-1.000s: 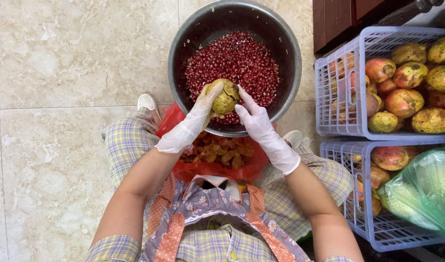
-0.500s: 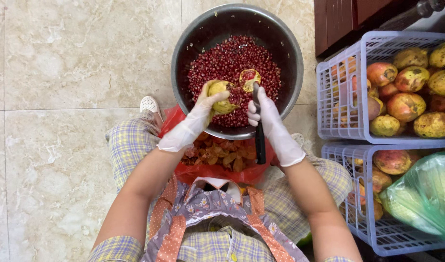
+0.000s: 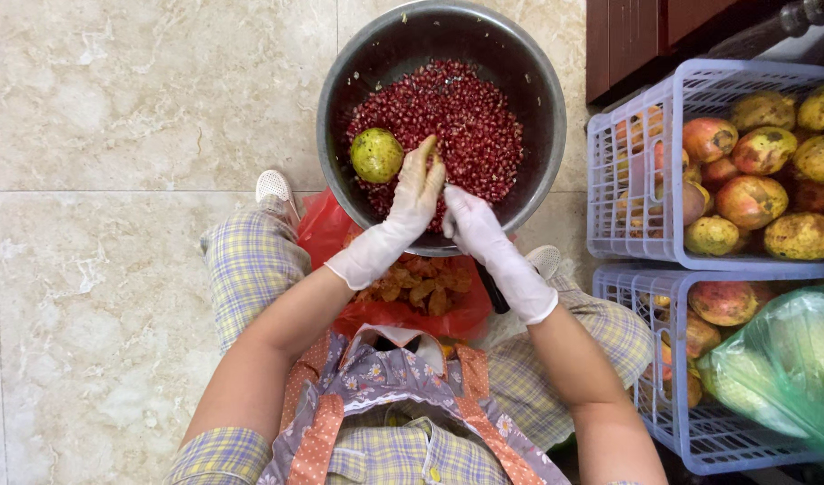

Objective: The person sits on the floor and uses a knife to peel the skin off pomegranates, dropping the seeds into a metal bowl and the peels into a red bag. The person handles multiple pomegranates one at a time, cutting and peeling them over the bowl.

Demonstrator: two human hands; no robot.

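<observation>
Pale marble floor tiles (image 3: 115, 135) spread under the whole scene, seen straight down from the head camera. Both hands wear thin white gloves and meet at the near rim of a large metal bowl (image 3: 556, 108). The left hand (image 3: 416, 193) reaches over the rim with its fingers stretched out flat onto the heap of red pomegranate seeds (image 3: 466, 117); it grips nothing. The right hand (image 3: 470, 224) sits just beside it, touching or nearly touching, curled around something dark whose end, a black handle (image 3: 493, 292), sticks out below the wrist toward the lap; what the handle belongs to cannot be told, as the rest is hidden under the glove. A yellow-green pomegranate piece (image 3: 377, 154) lies in the bowl on the seeds, just left of the left fingertips and apart from them.

Below the bowl, between the knees, a red plastic bag (image 3: 327, 233) holds a pile of brownish-yellow peel scraps (image 3: 416, 289). The person sits in plaid yellow-and-blue trousers with a flowered apron (image 3: 385, 386) over them, and one white shoe (image 3: 274, 187) shows by the left knee. To the right stand two lavender plastic crates (image 3: 628, 224), stacked, filled with whole pomegranates (image 3: 749, 199) of red and yellow skin. A green translucent bag (image 3: 789, 364) lies over the lower crate.
</observation>
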